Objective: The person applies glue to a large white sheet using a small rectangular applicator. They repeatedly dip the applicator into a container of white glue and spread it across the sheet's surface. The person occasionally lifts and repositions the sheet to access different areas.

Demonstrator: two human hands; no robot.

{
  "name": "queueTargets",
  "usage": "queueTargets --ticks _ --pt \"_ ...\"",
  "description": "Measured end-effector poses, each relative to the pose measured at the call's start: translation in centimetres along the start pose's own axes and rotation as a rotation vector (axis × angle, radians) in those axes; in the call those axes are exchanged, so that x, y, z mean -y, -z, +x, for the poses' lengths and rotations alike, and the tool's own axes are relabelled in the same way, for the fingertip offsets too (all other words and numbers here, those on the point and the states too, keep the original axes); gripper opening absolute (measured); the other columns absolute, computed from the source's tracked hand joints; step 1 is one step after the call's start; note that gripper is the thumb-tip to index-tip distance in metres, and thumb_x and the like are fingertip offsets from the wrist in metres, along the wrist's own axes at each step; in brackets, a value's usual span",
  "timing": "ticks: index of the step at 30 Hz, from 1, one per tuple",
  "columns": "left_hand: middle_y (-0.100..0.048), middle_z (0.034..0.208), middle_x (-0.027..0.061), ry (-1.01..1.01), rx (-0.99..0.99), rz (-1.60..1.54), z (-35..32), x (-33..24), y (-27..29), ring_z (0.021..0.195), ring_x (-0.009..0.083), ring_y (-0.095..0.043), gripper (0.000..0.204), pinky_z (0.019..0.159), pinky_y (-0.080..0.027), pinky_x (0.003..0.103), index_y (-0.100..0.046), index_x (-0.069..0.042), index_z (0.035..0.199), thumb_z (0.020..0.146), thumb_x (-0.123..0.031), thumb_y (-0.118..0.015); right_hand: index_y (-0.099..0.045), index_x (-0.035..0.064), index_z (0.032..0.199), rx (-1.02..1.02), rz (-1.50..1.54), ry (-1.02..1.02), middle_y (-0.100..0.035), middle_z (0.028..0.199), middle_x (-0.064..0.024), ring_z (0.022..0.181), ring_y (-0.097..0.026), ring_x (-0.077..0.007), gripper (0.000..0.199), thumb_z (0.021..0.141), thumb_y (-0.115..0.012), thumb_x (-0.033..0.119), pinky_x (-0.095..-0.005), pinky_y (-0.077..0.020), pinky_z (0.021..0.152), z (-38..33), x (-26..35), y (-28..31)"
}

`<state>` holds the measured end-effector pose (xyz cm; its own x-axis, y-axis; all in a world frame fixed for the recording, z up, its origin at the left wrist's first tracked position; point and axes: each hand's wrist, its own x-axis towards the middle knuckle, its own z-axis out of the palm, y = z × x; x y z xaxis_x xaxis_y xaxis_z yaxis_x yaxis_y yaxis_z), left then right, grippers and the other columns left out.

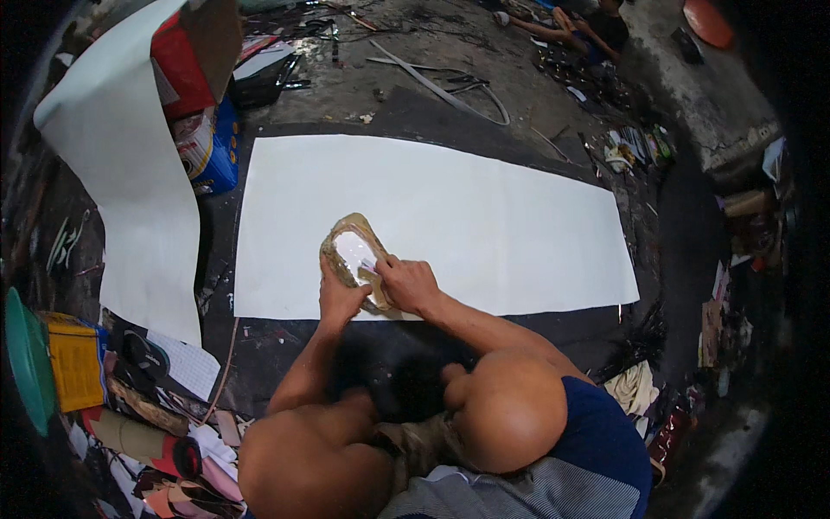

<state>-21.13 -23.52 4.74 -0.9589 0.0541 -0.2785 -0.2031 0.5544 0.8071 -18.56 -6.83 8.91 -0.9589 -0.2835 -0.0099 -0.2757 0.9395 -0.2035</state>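
A tan, crusted oblong tub point(370, 231) holds a white, glossy paste point(350, 246). It rests on the near edge of a large white sheet point(484, 221) spread on the floor. My left hand point(342, 296) grips the tub's left side, with the thumb across its near end. Inside the tub's near right part, my right hand point(410, 284) pinches a small flat tan applicator point(370, 273) that dips into the paste. The fingers partly cover this piece, so its exact kind is unclear.
Another long white sheet point(156, 199) curls up at left, beside a red box point(179, 69) on a blue box point(212, 151). Scraps and a yellow box point(73, 362) crowd the lower left. Cut strips point(441, 86) lie beyond; another person point(596, 33) sits far right.
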Motion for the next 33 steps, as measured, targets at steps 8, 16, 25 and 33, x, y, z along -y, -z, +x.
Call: queueTargets --ticks 8,16,25,33 --pt "-0.057 0.120 0.0327 0.171 0.091 -0.271 -1.0 -1.7 1.1 0.092 0.0409 -0.065 0.097 0.075 -0.054 0.042 -0.003 -0.002 0.151 0.074 -0.004 -0.062 -0.058 0.0075 0.086 -0.029 0.058 0.076 -0.061 0.077 -0.0107 0.063 -0.064 -0.0326 0.015 0.080 -0.065 0.019 -0.0448 -0.0503 0.053 0.3 0.3 -0.2" --pt "-0.053 0.125 0.0344 0.007 -0.188 -0.215 -2.0 2.6 5.8 0.118 0.0447 -0.054 0.093 0.101 -0.043 0.043 -0.009 0.004 0.149 0.071 -0.006 -0.059 -0.063 0.0041 0.084 -0.185 0.658 0.055 -0.064 0.070 -0.0090 0.056 -0.060 -0.0206 0.015 0.079 -0.068 0.017 -0.0343 -0.0477 0.053 4.7 5.0 2.6" --pt "-0.051 0.132 0.0290 0.264 -0.310 -0.193 -3.9 3.8 10.6 0.123 0.0369 -0.052 0.092 0.105 -0.039 0.039 -0.019 0.001 0.149 0.071 0.001 -0.068 -0.068 0.0011 0.087 -0.119 1.349 -0.398 -0.069 0.076 -0.0107 0.070 -0.066 -0.0178 0.025 0.073 -0.077 0.020 -0.0328 -0.0526 0.067 24.0 3.2 -9.1" --pt "-0.033 0.145 0.0252 0.320 -0.548 -0.410 -6.5 10.6 12.6 0.131 0.0307 -0.037 0.089 0.112 -0.025 0.035 -0.017 0.008 0.147 0.069 0.006 -0.059 -0.068 0.0074 0.084 -0.236 0.405 -0.872 -0.069 0.090 -0.0181 0.084 -0.067 -0.0358 0.021 0.085 -0.052 0.022 -0.0469 -0.0525 0.078 20.8 -12.1 -15.7"
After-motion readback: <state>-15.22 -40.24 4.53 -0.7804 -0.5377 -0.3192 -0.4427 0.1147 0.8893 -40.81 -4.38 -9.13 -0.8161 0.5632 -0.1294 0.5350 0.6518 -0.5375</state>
